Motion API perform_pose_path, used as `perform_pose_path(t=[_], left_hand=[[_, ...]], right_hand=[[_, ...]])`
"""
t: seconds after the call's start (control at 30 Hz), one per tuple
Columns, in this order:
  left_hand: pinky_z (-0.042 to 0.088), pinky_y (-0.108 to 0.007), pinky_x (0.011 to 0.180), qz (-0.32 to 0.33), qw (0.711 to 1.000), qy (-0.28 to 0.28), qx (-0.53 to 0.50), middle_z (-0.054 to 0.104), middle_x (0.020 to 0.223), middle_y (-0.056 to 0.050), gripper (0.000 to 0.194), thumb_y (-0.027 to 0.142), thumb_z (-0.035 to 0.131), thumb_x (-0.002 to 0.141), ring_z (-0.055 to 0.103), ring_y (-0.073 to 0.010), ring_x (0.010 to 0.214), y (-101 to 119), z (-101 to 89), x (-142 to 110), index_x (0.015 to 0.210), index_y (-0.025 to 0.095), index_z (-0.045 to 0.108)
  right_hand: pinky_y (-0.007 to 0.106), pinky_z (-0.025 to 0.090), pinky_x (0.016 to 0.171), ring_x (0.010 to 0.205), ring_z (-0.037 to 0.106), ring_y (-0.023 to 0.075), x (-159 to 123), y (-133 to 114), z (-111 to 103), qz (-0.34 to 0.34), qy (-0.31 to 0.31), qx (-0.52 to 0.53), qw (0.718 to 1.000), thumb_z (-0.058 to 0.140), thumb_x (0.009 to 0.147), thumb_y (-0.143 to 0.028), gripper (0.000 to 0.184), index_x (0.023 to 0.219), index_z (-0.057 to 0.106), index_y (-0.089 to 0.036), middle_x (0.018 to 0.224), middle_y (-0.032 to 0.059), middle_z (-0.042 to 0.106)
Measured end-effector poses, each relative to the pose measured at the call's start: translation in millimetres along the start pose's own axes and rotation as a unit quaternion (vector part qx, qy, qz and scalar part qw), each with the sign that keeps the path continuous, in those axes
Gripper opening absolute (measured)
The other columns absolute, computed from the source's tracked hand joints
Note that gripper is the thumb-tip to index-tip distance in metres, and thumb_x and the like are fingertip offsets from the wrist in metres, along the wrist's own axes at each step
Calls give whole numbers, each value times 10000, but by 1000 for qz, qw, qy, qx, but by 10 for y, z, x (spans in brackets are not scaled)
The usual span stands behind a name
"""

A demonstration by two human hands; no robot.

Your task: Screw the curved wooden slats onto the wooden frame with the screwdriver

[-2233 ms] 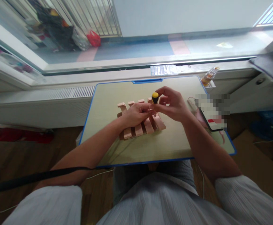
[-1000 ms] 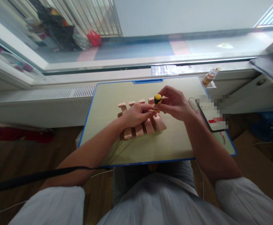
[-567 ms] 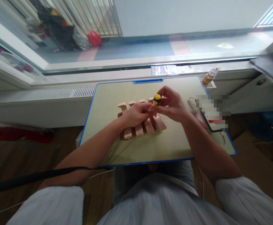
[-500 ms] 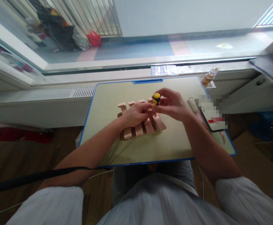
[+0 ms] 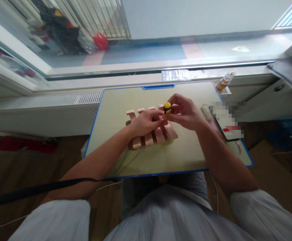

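A pale wooden slatted rack [image 5: 149, 138] lies in the middle of a small blue-edged table [image 5: 116, 110]. My left hand [image 5: 144, 123] rests on top of the rack with its fingers curled over the slats, holding it down. My right hand [image 5: 185, 113] is closed around a stubby screwdriver with a yellow and black handle [image 5: 167, 107], held upright over the rack's far right slat. The tool's tip is hidden behind my fingers.
A phone and a cable [image 5: 226, 129] lie on the table's right side. A small bottle [image 5: 223, 82] stands at the far right corner by the window sill. A radiator grille [image 5: 73, 98] runs along the left, and a black strap [image 5: 35, 190] crosses my left arm.
The yellow handle has shifted slightly back and forth between my right fingers. My left hand and the rack have stayed in place.
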State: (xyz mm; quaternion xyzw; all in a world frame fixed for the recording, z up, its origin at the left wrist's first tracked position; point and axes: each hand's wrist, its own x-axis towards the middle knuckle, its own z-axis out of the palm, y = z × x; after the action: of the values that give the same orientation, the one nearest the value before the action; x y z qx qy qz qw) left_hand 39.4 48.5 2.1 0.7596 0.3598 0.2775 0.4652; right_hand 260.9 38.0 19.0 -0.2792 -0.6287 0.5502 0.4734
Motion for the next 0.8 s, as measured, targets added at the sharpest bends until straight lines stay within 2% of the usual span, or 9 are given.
perform_pose_path(t=[0.17,0.37,0.47,0.57,0.8], left_hand=[[547,-274,792,32,999,7,-22,781,980,-56,291,429,735,960,694,-178,881,-111,16,16,1042,157,797],[521,-265,752,14,1000,4,3,762,903,-39,305,452,718,960,675,-172,849,-90,13,20,948,158,801],[522,-265,759,12,1000,-1,-12,781,916,-45,339,480,733,956,679,-172,846,-35,19,19,992,155,820],[519,-266,785,14,1000,-3,-9,788,927,-42,342,480,726,971,683,-169,852,-16,21,15,1011,156,827],[468,-255,676,1,1000,-4,10,714,805,-20,431,576,726,975,616,-142,731,-65,11,-5,966,153,807]], right_hand=[[246,521,578,686,617,104,5,50,56,-19,5,-19,1000,971,808,-310,383,946,623,-231,882,-33,667],[259,536,607,706,628,103,27,19,-38,24,-16,20,999,989,771,-304,371,1064,794,-187,995,25,757],[242,467,542,670,605,98,37,-27,-79,14,-26,17,999,959,808,-298,289,1027,829,-161,910,29,755],[233,435,516,627,577,85,37,-41,-97,11,-29,7,999,967,803,-314,288,998,821,-160,835,9,741],[302,590,651,702,647,126,5,25,-31,0,-3,-7,1000,1009,758,-365,428,946,646,-237,875,-23,696]])
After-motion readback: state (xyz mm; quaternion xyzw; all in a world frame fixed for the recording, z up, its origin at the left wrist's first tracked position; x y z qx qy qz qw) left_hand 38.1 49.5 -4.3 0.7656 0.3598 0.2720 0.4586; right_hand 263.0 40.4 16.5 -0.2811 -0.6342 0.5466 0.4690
